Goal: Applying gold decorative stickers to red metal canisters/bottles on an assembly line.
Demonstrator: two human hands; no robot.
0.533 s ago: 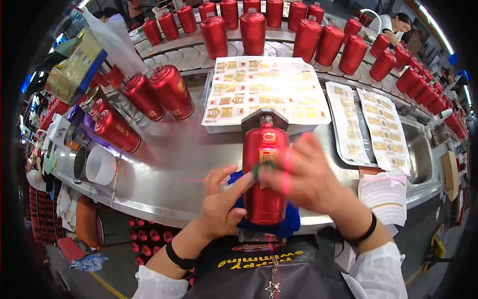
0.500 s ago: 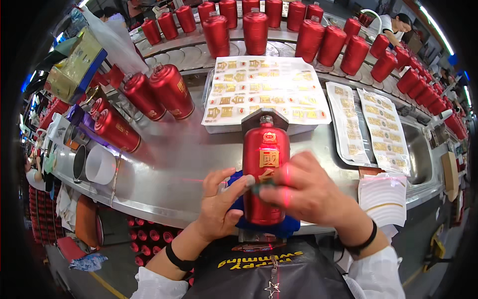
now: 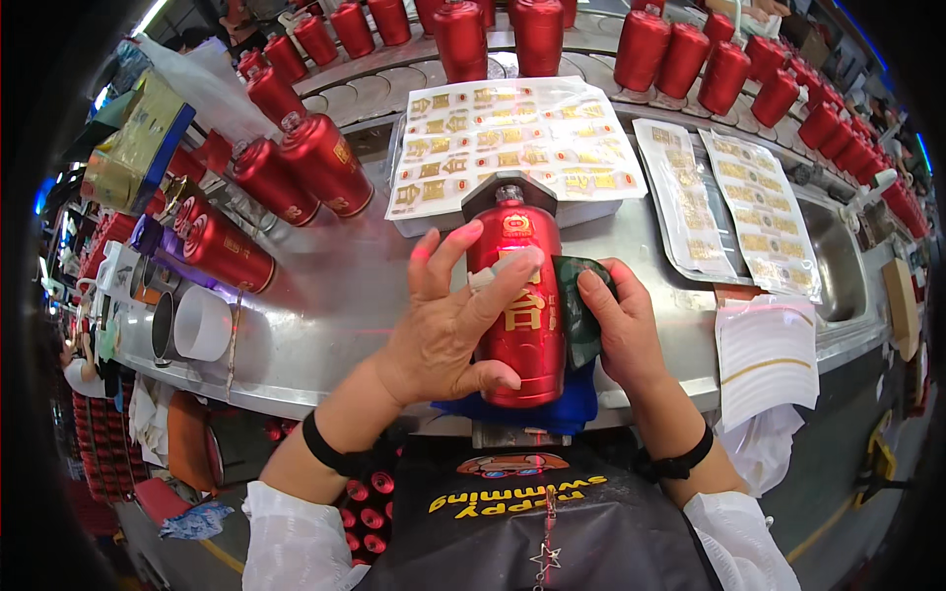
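Observation:
A red bottle [image 3: 527, 372] with gold lettering down its front lies tilted back in front of me, its neck against a dark angular holder [image 3: 541, 190]. Blue cloth [image 3: 578, 402] shows under its lower end. My left hand [image 3: 429, 340] is open, fingers spread over the bottle's left side, the index finger across the lettering and hiding part of it. That finger has a whitish wrap. On the right side, my right hand [image 3: 628, 320] pinches a dark green, flexible-looking flat pad [image 3: 579, 335] between thumb and fingers, right beside the bottle.
Behind the holder lies a stack of gold sticker sheets [image 3: 512, 133]; more sticker strips [image 3: 764, 212] lie right, near a sink [image 3: 845, 258]. Several red bottles [image 3: 325, 167] stand left, others on a curved conveyor [image 3: 591, 91]. White curved strips [image 3: 767, 355] overhang the front edge. A white cup [image 3: 204, 325] stands left.
My right hand has drawn back from the bottle's front to its right side, with the green pad now plainly visible. My left hand has moved up and across the front.

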